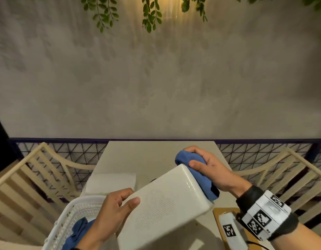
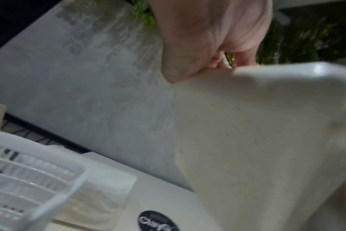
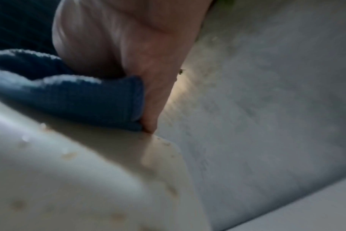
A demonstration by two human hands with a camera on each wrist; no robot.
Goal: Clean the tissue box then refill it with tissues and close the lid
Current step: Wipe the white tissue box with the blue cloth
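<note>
A white tissue box [image 1: 167, 204] with a dotted pattern on its face is held tilted above the table. My left hand [image 1: 112, 212] grips its near left edge, thumb on the dotted face. My right hand [image 1: 204, 170] holds a bunched blue cloth [image 1: 195, 172] against the box's far right side. In the right wrist view the blue cloth [image 3: 85, 96] lies pressed on the tissue box [image 3: 69, 179], which shows brownish specks. In the left wrist view the tissue box [image 2: 263, 132] fills the right half. A pack of white tissues [image 1: 111, 183] lies on the table behind my left hand.
A white slatted basket [image 1: 66, 224] with another blue cloth [image 1: 78, 231] stands at the table's near left. A wooden board [image 1: 228, 230] with a white tagged object [image 1: 230, 230] lies at the near right. Cream chairs [image 1: 35, 177] flank the table [image 1: 147, 156]; a wall stands behind.
</note>
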